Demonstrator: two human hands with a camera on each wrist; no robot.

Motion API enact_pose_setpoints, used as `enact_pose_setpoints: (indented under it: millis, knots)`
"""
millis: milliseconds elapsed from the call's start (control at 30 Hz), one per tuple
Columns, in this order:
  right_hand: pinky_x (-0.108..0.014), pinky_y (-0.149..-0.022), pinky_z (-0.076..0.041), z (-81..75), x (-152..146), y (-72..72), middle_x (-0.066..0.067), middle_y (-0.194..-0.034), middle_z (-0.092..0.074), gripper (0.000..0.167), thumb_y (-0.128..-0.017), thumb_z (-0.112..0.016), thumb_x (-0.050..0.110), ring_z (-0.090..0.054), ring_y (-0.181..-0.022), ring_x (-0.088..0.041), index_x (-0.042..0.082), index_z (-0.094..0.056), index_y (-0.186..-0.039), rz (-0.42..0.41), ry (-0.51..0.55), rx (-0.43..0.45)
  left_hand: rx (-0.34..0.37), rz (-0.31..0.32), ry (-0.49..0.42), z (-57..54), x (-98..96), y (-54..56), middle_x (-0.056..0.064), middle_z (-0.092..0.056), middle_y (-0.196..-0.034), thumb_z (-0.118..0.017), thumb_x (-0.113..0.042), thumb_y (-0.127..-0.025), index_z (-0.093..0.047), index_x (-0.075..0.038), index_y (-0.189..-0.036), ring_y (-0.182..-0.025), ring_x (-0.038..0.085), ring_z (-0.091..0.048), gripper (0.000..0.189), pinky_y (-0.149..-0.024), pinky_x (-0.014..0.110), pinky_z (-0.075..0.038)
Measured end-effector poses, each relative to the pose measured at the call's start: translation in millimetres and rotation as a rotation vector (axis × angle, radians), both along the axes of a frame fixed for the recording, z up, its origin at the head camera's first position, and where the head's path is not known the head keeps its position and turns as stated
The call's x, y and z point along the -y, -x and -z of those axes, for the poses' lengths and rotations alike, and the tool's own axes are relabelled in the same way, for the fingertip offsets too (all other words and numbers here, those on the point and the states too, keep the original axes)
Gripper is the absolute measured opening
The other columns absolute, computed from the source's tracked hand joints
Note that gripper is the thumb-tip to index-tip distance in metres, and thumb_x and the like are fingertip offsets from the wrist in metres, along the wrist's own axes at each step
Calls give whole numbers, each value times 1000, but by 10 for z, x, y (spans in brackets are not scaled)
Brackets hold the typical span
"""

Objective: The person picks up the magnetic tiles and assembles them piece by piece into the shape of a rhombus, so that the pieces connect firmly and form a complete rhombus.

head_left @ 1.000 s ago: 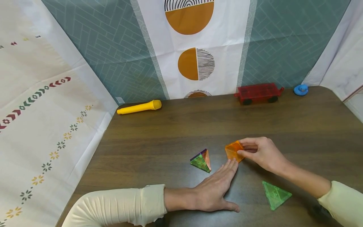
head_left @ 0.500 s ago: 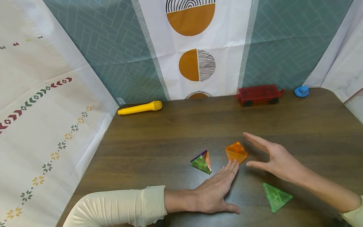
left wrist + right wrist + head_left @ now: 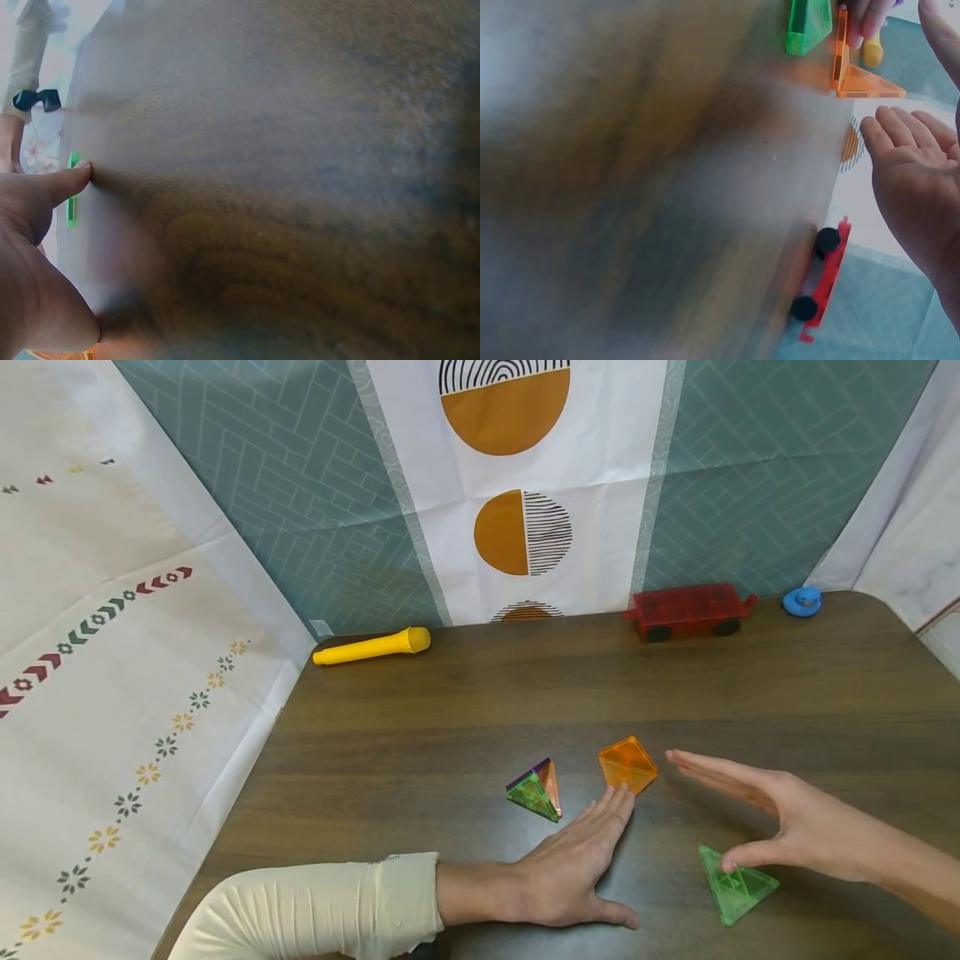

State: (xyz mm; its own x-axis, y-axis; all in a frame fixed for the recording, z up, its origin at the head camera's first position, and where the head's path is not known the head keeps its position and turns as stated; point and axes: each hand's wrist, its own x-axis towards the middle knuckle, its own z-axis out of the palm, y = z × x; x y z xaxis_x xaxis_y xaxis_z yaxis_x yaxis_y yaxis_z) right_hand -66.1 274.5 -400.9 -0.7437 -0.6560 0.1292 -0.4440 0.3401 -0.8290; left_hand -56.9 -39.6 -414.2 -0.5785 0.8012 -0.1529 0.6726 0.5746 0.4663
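My left hand (image 3: 566,868) lies on the table with its fingers stretched out. Its fingertips touch the near edge of two joined orange translucent magnetic tiles (image 3: 628,763). One orange tile stands up from the other, as the right wrist view shows on the upright tile (image 3: 871,85). Fingers spread and holding nothing, my right hand (image 3: 798,818) hovers at the right. Its thumb is over a green triangular magnetic tile (image 3: 738,900); contact cannot be told. Left of the orange pair sits a small pyramid-like piece (image 3: 534,798) of green, purple and peach tiles.
A yellow toy microphone (image 3: 371,647) lies at the back left of the wooden table (image 3: 420,718). A red toy wagon (image 3: 690,610) and a blue rubber duck (image 3: 802,602) stand along the back right edge. Fabric sheets hang behind and at both sides.
My right hand has let go of the orange tiles, opened, and moved right and nearer, to over the green triangle. My left hand stays in place.
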Motion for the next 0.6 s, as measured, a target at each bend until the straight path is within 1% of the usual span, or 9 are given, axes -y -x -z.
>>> enact_pose_setpoints:
  millis: [67, 133, 200, 267, 367, 400, 467, 533, 600]
  knots:
    - [-17, -104, -44, 45, -49, -37, -6, -167, -43, 101, -83, -88, 1, -42, -147, 0, 12, -33, -167, 5, -18, -33, -2, -1, 0, 3, 1, -1, 13, 1, -177, -82, -58, -89, 0, -5, -170, -162, 17, 1, 127, -128, 31, -13]
    - [-17, -102, -45, 110, -92, -68, -5, -161, -51, 98, -81, -90, 1, -47, -142, -1, 8, -38, -164, 4, -11, -67, -8, -1, 1, 7, 0, -3, 13, 1, -177, -82, -58, -89, 0, -5, -170, -162, 17, 1, 127, -128, 31, -13]
    - [-15, -102, -45, 177, -122, -96, -6, -154, -58, 94, -80, -91, 1, -54, -136, -4, 4, -44, -160, -6, 17, -92, -16, -2, 1, 8, 2, -5, 13, 1, -177, -81, -59, -89, 0, -5, -170, -162, 17, 1, 127, -128, 31, -13]
    - [-13, -99, -44, 232, -145, -129, -4, -148, -63, 89, -79, -93, 4, -58, -128, -6, 4, -49, -157, -2, 24, -107, -18, -3, 0, 9, 5, -6, 12, 1, -177, -81, -59, -89, 0, -5, -170, -162, 16, 1, 127, -128, 31, -13]
    - [-18, -87, -46, 302, -167, -172, 0, -144, -64, 86, -77, -95, 8, -59, -113, -8, 7, -54, -153, -4, 12, -124, -18, -2, -3, 6, 9, -5, 12, 1, -177, -81, -58, -89, 1, -5, -170, -162, 16, 1, 126, -128, 31, -13]
    - [-20, -80, -46, 320, -173, -186, 3, -142, -64, 86, -77, -95, 9, -57, -109, -7, 9, -55, -152, -4, 5, -116, -17, -2, -3, 5, 10, -4, 12, 1, -177, -81, -58, -89, 1, -5, -170, -162, 16, 1, 126, -128, 31, -13]
    - [-24, -72, -45, 360, -184, -200, 4, -139, -63, 87, -75, -96, 11, -53, -103, -8, 8, -54, -152, -24, 8, -114, -17, 2, -1, 3, 10, -3, 12, 1, -177, -81, -57, -90, 1, -5, -170, -162, 16, 1, 126, -128, 31, -12]
    - [-24, -71, -45, 391, -195, -205, 4, -139, -61, 89, -76, -96, 12, -51, -103, -8, 7, -53, -153, -54, 17, -100, -16, 6, -1, 0, 7, -2, 12, 2, -177, -81, -57, -90, 1, -5, -170, -162, 17, 2, 126, -128, 31, -12]
    - [-20, -77, -47, 418, -206, -201, 2, -142, -59, 89, -77, -95, 14, -53, -109, -6, 5, -51, -154, -88, 25, -91, -16, 10, 1, -1, 4, -2, 12, 2, -177, -81, -57, -90, 1, -5, -169, -162, 17, 2, 126, -128, 31, -12]
